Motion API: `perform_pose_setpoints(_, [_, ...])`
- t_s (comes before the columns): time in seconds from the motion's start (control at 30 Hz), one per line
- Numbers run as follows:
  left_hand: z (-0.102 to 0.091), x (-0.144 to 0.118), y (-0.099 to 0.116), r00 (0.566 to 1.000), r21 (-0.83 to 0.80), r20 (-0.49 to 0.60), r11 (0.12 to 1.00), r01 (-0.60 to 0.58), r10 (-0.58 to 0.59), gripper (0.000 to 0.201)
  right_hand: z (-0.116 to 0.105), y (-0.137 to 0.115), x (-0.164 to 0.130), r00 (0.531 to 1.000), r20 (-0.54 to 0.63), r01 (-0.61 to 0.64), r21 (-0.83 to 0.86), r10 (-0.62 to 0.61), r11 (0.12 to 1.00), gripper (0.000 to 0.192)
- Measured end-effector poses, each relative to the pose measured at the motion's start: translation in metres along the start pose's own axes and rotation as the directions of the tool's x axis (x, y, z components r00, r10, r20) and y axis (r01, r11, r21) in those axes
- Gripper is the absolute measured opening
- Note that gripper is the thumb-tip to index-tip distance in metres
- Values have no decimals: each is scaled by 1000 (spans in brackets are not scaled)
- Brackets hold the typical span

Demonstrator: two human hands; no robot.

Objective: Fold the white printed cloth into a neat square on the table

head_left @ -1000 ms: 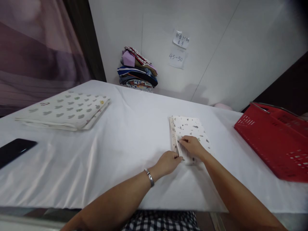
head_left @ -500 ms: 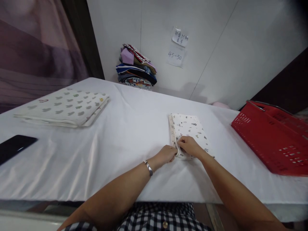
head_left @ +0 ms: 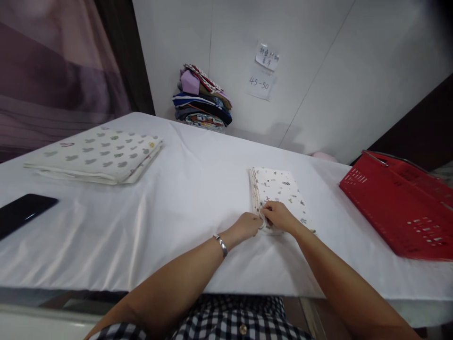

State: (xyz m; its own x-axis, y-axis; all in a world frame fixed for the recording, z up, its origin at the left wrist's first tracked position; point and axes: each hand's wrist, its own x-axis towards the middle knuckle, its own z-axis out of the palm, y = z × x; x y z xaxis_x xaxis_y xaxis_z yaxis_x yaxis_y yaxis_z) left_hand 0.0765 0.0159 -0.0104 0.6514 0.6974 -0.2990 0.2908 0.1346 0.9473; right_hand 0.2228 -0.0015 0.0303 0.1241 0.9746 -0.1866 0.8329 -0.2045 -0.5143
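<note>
The left hand and right hand pinch the near left corner of a folded cloth, fingers clamped on its layered edge. The cloth lies flat on the desk, already folded small; only squaring that corner seems left. A basket sits well right of the fingers.

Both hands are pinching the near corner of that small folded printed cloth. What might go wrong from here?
The left hand and right hand grip only the near corner of the folded cloth, so lifting may let its stacked layers fan open. Dragging it could also wrinkle the loose white table cover. The red basket sits close on the right.
</note>
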Motion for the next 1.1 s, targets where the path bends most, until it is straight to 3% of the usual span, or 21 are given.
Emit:
perform_pose_setpoints(0.17, [3,2,-2,995,-55,-86,997,-59,55,27,2,5,-3,999,-33,-25,92,29,995,15])
perform_pose_setpoints(0.4, [8,11,-7,981,-52,-176,995,-90,79,20,2,1,-3,998,-52,-24,67,28,997,13])
perform_pose_setpoints(0.73, [4,7,1,981,-50,-196,999,-12,2,11,3,0,-4,998,-62,-23,49,26,999,15])
perform_pose_setpoints(0.93, [4,4,-2,976,65,-192,994,-91,102,12,5,-1,-2,998,-63,-20,-14,19,1000,15])
perform_pose_setpoints(1.1, [5,6,-5,975,92,-193,991,-95,112,11,5,-3,-1,998,-53,-24,-20,23,1000,14])
